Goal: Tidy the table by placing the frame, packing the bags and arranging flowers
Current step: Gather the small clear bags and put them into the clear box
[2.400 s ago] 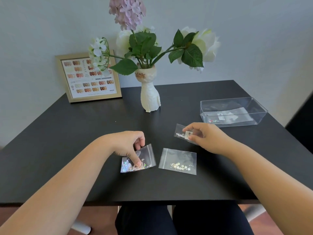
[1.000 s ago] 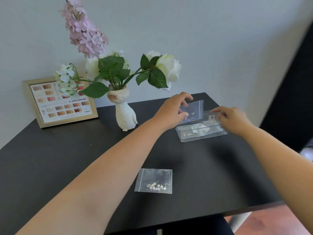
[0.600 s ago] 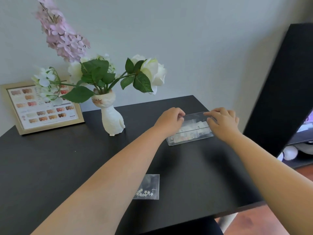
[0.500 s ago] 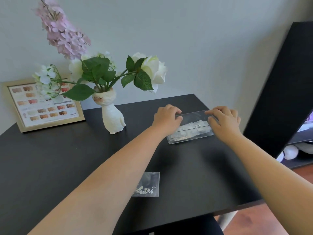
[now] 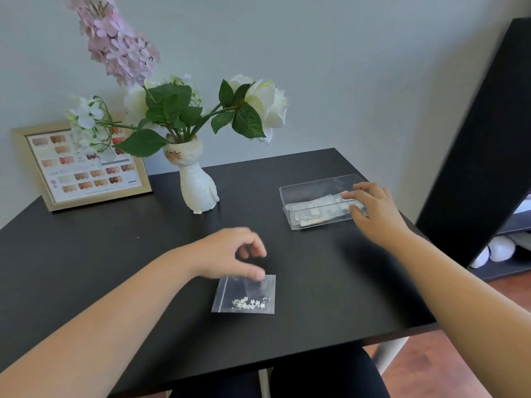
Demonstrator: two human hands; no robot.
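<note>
A small clear zip bag (image 5: 244, 294) with tiny white flower beads lies flat on the black table (image 5: 86, 268) near its front. My left hand (image 5: 227, 254) hovers over the bag's top edge, thumb touching it, fingers curled and apart. A clear plastic box (image 5: 313, 193) at the right holds several small bags. My right hand (image 5: 373, 208) rests at the box's right end, fingers spread over the bags inside. A gold picture frame (image 5: 83, 165) leans on the wall at back left. A white cat vase (image 5: 198, 185) holds pink and white flowers (image 5: 178, 107).
A grey wall runs behind the table. A tall black shelf unit (image 5: 474, 139) stands to the right, close to the table's corner. My legs show under the front edge, and a wooden floor lies at lower right.
My left hand has left the box and come back toward me to the bag at the front. My right hand stays at the box. The two bags carried earlier now lie in the box.
</note>
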